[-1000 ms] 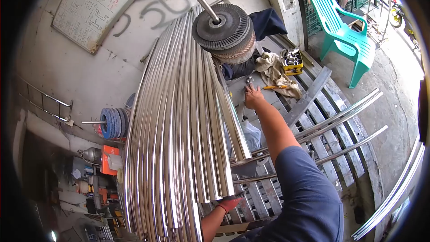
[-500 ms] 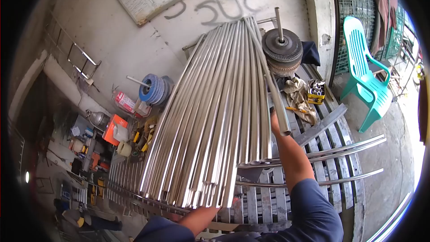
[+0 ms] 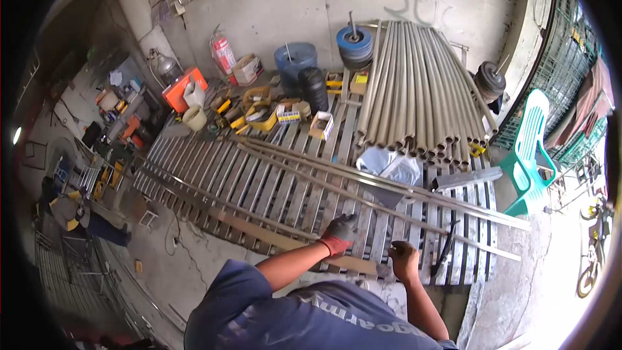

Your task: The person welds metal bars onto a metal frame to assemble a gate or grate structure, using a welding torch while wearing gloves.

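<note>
My left hand (image 3: 338,234), in a grey and red glove, is over the front part of the slatted metal bench (image 3: 295,202). Its fingers look loosely stretched out, with nothing visible in them. To its right, my bare right hand (image 3: 404,260) is closed, fingers curled; whatever it may hold is too small to make out. Just right of that hand a dark slim bar (image 3: 446,249) lies across the slats. Beyond both hands, long thin metal strips (image 3: 389,186) run across the bench. A stack of metal pipes (image 3: 421,91) lies farther back on the right.
Clear plastic sheeting (image 3: 392,167) lies by the pipe ends. Boxes and yellow bins (image 3: 262,116), a blue drum (image 3: 295,58) and grinding discs (image 3: 354,45) stand along the wall. A green chair (image 3: 532,149) is at right. Another person (image 3: 81,214) is at far left.
The view has swung right and drawn back from the pipes. My right arm has come away from beside the pipes, and both hands are now low over the bench front.
</note>
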Available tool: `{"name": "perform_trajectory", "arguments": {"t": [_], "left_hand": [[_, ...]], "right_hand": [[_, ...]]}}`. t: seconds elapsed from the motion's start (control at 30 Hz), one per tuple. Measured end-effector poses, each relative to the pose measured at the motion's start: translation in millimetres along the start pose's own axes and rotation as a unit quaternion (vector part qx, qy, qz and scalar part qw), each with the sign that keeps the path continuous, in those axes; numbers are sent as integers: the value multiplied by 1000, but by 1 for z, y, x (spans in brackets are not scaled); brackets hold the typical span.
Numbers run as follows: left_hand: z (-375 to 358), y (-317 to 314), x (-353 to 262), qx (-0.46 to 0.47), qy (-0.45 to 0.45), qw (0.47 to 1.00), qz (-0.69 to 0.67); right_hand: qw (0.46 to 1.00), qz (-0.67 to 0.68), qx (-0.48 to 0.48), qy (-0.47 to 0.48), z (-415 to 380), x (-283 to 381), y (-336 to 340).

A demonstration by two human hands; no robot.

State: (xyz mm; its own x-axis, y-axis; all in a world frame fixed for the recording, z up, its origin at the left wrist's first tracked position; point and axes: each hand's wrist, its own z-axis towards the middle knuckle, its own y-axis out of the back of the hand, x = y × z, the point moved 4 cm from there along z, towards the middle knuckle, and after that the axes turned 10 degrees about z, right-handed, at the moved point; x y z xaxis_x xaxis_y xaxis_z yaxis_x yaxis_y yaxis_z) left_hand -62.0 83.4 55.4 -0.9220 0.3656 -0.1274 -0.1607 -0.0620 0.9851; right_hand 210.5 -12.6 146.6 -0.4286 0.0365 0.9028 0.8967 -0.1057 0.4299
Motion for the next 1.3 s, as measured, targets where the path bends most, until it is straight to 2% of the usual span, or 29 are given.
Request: {"name": "perform_trajectory", "arguments": {"t": [0.03,0.07,0.13,0.17,0.2,0.23,0.27,0.3,0.33,0.37,0.4,0.47,0.53,0.7,0.93,1.17,1.3], "left_hand": [[-22,42,-7,37,-35,998,-28],[-44,80,-11,62,-62,995,-51],[-82,134,-11,84,-97,986,-105],[-99,140,-4,52,-99,987,-111],[-118,149,-1,40,-92,976,-194],[-133,161,2,27,-84,957,-275],[-144,173,6,13,-75,933,-352],[-158,178,1,14,-63,823,-564],[-166,204,1,-40,-142,877,-457],[-170,234,1,-96,-220,909,-341],[-179,249,0,-154,-292,918,-221],[-193,235,11,-142,-268,916,-262],[-198,235,27,-157,-264,915,-261],[-230,250,52,-182,-263,919,-230],[-248,263,55,-219,-259,918,-208],[-257,250,62,-194,-250,937,-152],[-247,245,58,-152,-249,948,-124]], "right_hand": [[1000,26,-6,-11,-28,-2,-6],[996,77,-7,-55,-54,24,-6],[998,42,-13,-43,-91,53,-11],[994,79,-5,-69,-103,56,-18],[983,159,-11,-92,-114,75,-27],[977,197,3,-76,-123,77,-41],[970,235,15,-55,-128,80,-54],[923,374,55,-72,-133,89,-71],[854,506,92,-81,-137,100,-91],[823,549,119,-84,-141,110,-108],[791,590,107,-121,-146,119,-126],[723,669,119,-123,-155,130,-155],[695,692,133,-145,-169,152,-168],[726,648,188,-137,-185,161,-197],[699,663,204,-171,-193,178,-204],[839,482,175,-183,-199,169,-195],[871,427,150,-190,-193,174,-185]]}}
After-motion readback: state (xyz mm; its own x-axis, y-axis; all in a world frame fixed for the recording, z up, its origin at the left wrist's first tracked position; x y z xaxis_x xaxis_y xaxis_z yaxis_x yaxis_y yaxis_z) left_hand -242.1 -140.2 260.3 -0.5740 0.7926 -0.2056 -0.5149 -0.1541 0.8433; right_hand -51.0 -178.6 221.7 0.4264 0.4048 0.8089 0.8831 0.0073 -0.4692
